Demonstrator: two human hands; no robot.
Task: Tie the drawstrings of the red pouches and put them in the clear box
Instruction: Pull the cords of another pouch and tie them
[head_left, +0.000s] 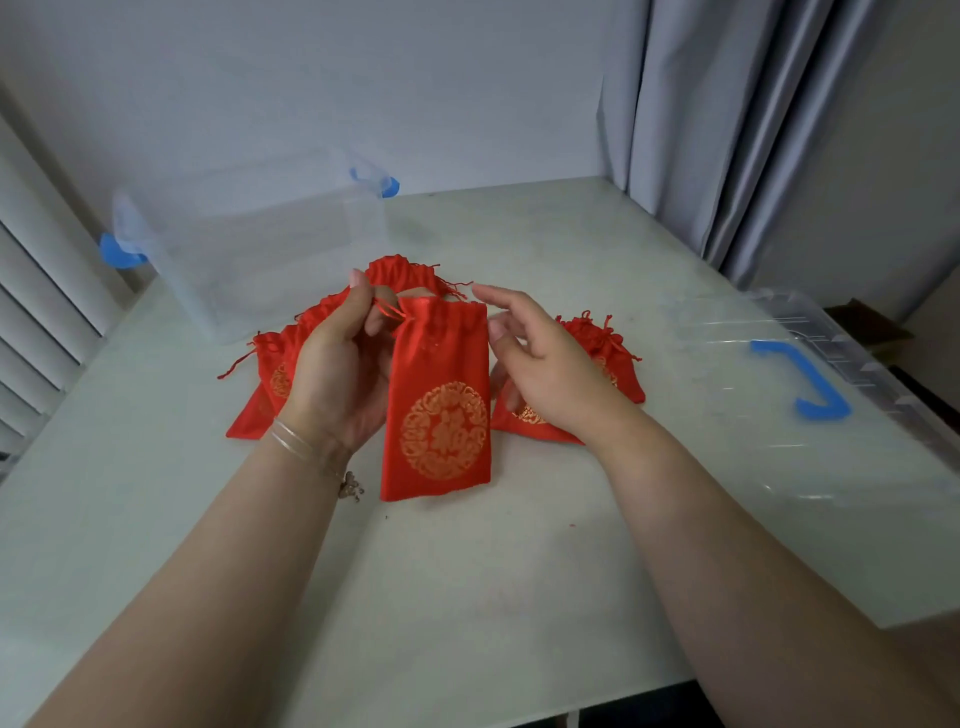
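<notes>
On the pale stone-topped table (519, 545), the clear plastic box (260, 244) stands at the far left, its clear plastic lid with a blue handle (800, 384) lying to the right. Between them, red satin drawstring pouches (602, 374) lie in a fan, behind the gold-patterned red pouch (439, 405) hanging from the left hand (337, 364).

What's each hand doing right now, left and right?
Left hand: pinching the drawstring of the red pouch, holding it up.
Right hand: open, fingers relaxed beside the pouch, holding nothing.
</notes>
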